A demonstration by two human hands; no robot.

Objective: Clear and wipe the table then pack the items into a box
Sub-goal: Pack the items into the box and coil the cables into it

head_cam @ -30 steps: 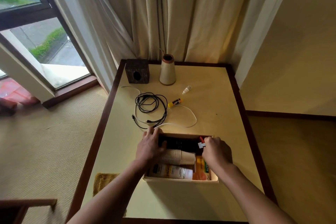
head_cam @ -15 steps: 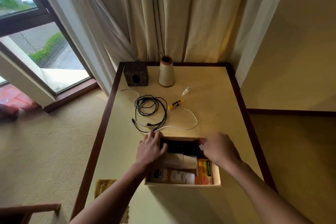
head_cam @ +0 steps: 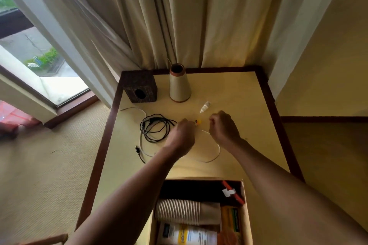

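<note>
Both my hands are out over the middle of the table (head_cam: 247, 93). My left hand (head_cam: 182, 135) is curled, its fingertips at the near end of a small yellow glue stick (head_cam: 198, 121). My right hand (head_cam: 224, 127) is curled just right of the stick, above the top of a white cable loop (head_cam: 216, 155). Whether either hand grips anything is hidden. A coiled black cable (head_cam: 154, 128) lies left of my left hand. At the near edge stands the open cardboard box (head_cam: 246, 211), holding stacked paper cups (head_cam: 179, 212), tubes and packets.
A small white dropper bottle (head_cam: 205, 106) lies beyond my right hand. At the back stand a cream cone (head_cam: 179, 85) and a dark cube box (head_cam: 140, 88). Curtains hang behind the table, with a window at the left and a wall at the right.
Both hands have left the cardboard box and reached forward to the glue stick and white cable. The camera has tipped further down and moved closer.
</note>
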